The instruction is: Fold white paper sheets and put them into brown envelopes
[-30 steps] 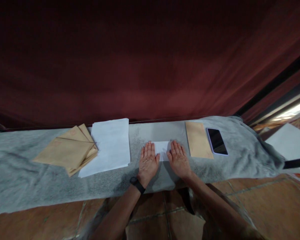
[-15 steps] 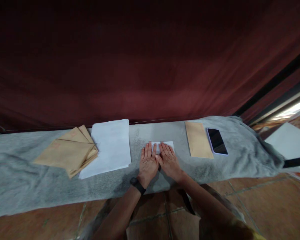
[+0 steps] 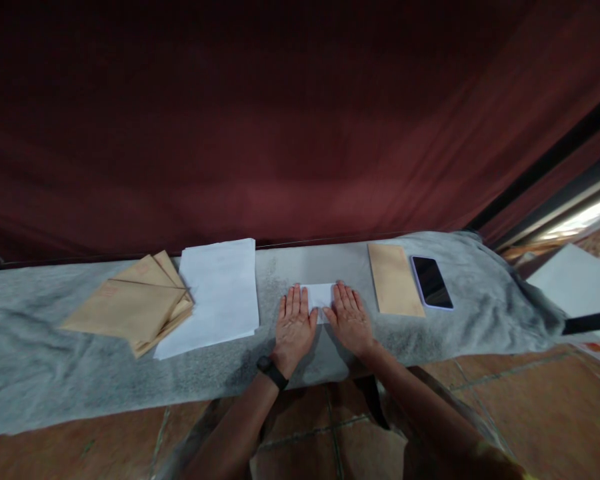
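A small folded white paper [image 3: 321, 295] lies flat on the grey cloth in the middle. My left hand [image 3: 295, 328] presses palm down on its left end, fingers stretched out. On the right end rests my right hand [image 3: 351, 323], also flat, with the thumb pointing inward. Between the two hands the middle of the paper shows; its ends are hidden beneath my fingers. Left of my left hand is a stack of white paper sheets [image 3: 223, 290]. To the right of my right hand lies a single brown envelope [image 3: 395, 280].
Several brown envelopes [image 3: 125, 307] are fanned out at the left, overlapping the white sheets. A phone in a light purple case [image 3: 433, 283] lies beside the single envelope. The grey cloth [image 3: 220, 377] covers a long narrow bench against a dark red curtain [image 3: 280, 133].
My hands have slid apart along the folded paper, the right one moving to the right. More of the paper's middle now shows between them.
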`<state>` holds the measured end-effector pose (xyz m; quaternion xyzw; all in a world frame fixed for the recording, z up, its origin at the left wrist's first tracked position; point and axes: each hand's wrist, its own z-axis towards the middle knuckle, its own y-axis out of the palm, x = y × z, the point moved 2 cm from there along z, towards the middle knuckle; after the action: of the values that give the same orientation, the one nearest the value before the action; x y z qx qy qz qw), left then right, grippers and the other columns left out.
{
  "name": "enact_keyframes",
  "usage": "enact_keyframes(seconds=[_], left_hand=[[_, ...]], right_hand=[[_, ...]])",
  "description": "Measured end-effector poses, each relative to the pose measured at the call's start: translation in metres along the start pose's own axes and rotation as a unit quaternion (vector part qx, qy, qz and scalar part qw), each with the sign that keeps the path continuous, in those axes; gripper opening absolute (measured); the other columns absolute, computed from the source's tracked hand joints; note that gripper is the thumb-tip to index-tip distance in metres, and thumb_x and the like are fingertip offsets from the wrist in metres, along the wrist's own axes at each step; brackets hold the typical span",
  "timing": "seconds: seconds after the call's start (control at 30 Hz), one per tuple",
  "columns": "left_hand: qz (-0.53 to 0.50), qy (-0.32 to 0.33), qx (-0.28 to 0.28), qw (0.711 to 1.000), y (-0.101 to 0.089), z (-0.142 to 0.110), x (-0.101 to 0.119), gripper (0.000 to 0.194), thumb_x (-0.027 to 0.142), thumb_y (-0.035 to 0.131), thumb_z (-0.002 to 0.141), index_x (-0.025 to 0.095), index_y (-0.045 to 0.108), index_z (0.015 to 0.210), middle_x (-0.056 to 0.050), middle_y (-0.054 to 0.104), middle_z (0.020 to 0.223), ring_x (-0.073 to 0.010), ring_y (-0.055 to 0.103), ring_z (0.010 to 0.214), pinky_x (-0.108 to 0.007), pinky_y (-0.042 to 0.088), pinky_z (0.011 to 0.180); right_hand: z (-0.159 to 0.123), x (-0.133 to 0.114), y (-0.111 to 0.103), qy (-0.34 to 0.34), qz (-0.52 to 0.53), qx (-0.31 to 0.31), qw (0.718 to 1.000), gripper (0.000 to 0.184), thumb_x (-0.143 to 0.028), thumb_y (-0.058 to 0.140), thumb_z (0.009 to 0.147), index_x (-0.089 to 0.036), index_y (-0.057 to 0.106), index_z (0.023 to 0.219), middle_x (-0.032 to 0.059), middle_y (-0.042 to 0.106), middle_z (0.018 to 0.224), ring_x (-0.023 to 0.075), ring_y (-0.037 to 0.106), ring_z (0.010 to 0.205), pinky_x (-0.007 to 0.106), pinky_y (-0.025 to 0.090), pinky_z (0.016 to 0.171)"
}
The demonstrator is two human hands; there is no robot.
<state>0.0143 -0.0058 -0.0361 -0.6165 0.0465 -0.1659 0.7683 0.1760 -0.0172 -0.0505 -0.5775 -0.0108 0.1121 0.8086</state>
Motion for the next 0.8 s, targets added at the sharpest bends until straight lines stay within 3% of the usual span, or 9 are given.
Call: enact_keyframes(seconds=[0.5, 0.8], left_hand=[[0.003, -0.018, 0.029, 0.999, -0.002, -0.002, -0.003, 0.063, 0.037, 0.034, 0.102, 0.006, 0.031, 0.156, -0.021, 0.038, 0.159, -0.03, 0.032, 0.151, -0.051, 0.031, 0.122], [0.008, -0.044, 0.056, 0.997, -0.005, -0.003, -0.012, 0.06, 0.035, 0.029, 0.103, 0.005, 0.033, 0.156, -0.022, 0.043, 0.156, -0.0326, 0.036, 0.149, -0.056, 0.032, 0.12]], right_hand=[[-0.005, 0.016, -0.005, 0.021, -0.013, -0.004, 1.0, 0.067, -0.048, 0.031, 0.106, -0.003, 0.034, 0.156, 0.0214, 0.038, 0.159, 0.0321, 0.039, 0.146, 0.05, 0.028, 0.119], [-0.007, 0.021, -0.002, 0.021, -0.001, 0.012, 1.0, 0.062, -0.039, 0.031, 0.106, -0.009, 0.026, 0.16, 0.017, 0.039, 0.16, 0.0296, 0.04, 0.146, 0.049, 0.028, 0.12]])
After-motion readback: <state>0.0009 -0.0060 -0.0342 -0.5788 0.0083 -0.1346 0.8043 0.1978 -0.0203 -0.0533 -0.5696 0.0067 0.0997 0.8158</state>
